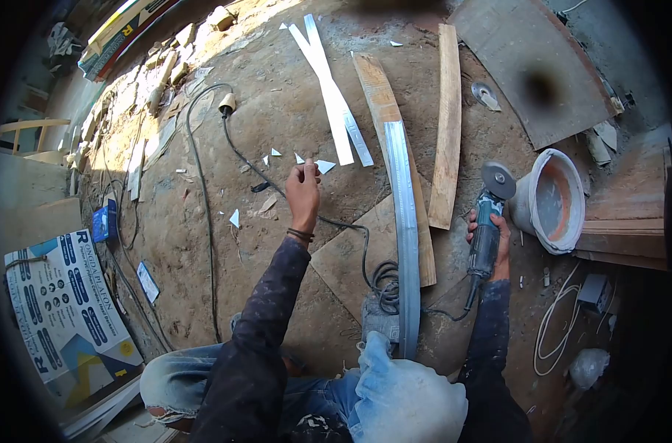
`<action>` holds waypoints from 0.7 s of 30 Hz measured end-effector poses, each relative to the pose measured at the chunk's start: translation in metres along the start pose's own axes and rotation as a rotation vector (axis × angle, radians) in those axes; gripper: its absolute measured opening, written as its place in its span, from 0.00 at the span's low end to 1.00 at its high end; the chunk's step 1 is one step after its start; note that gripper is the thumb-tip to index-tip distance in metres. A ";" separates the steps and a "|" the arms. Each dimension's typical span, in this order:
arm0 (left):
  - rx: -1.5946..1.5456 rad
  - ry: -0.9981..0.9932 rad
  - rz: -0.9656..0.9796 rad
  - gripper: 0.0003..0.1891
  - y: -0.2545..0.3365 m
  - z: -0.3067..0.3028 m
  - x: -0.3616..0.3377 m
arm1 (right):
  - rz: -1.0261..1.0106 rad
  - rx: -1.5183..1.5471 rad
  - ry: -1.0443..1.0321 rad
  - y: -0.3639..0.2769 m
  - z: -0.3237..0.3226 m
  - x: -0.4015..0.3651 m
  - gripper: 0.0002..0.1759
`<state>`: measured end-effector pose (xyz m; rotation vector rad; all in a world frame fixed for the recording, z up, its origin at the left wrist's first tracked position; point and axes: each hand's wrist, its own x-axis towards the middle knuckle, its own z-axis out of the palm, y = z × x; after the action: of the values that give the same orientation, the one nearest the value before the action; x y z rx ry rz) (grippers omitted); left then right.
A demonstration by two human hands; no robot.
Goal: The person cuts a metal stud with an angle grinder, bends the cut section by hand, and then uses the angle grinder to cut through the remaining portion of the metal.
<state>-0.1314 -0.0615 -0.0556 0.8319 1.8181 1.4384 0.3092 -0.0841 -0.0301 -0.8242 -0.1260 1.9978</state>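
My right hand (502, 240) is wrapped around the body of a teal and dark angle grinder (487, 232), held upright with its round cutting disc (499, 180) at the top. My left hand (303, 193) is raised over the floor, its fingers pinched together; whether anything is between them is hidden. Close to its fingertips are small white triangular offcuts (326, 167). A long silvery metal channel strip (408, 244) lies partly along a curved wooden board (376, 81), its near end by my knee. Two white strips (328, 96) lie crossed beyond my left hand.
A second curved board (445, 125) lies left of the grinder. A whitish bucket (524, 203) stands right beside the disc. A black cable (210, 221) loops across the floor, with a coil (386, 284) near my knees. A printed carton (74, 310) lies at left, a large sheet (528, 59) at upper right.
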 end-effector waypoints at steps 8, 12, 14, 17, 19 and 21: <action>0.236 -0.326 0.011 0.25 0.046 0.007 -0.080 | -0.003 0.031 -0.049 0.001 0.007 -0.003 0.31; 0.654 -0.523 0.194 0.27 0.063 0.029 -0.119 | -0.004 0.004 -0.050 0.001 0.008 -0.005 0.30; 0.797 -0.632 0.253 0.29 0.077 0.040 -0.139 | -0.011 0.007 -0.069 0.003 0.009 -0.007 0.30; 0.913 -0.627 0.357 0.31 0.085 0.055 -0.154 | -0.041 -0.023 -0.028 0.007 0.015 -0.013 0.31; 0.895 -0.634 0.411 0.29 0.073 0.065 -0.164 | -0.048 -0.039 -0.002 0.009 0.012 -0.016 0.31; 0.807 -0.583 0.491 0.26 0.064 0.072 -0.170 | -0.052 -0.051 0.027 0.014 0.010 -0.019 0.31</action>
<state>0.0299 -0.1465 0.0137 1.9661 1.7545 0.5268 0.2991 -0.1052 -0.0184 -0.8713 -0.1816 1.9405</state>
